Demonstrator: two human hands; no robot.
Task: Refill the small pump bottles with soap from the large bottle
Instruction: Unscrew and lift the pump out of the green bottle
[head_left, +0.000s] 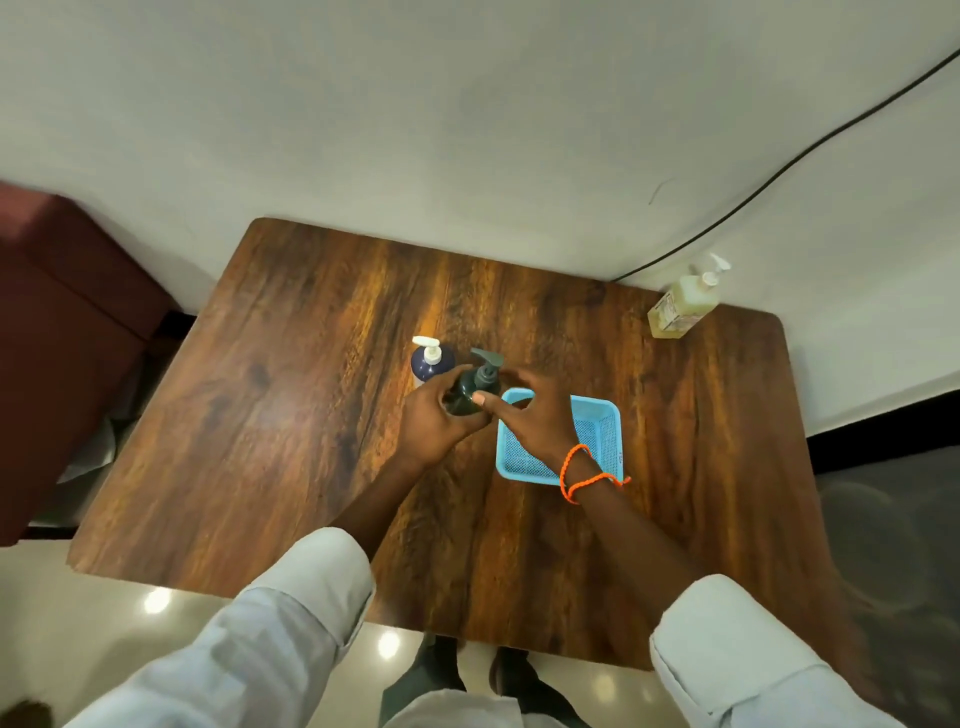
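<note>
On the tabletop (291, 415), left hand (434, 421) curled around dark green pump bottle (470, 395), right hand (535, 421) pinching its side above blue basket (602, 431), navy pump bottle (431, 364) just behind, large yellow soap bottle (683, 304) far right corner.

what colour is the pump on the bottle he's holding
Grey, on a dark green bottle gripped by the left hand; the pump shows best in the head view.
</note>
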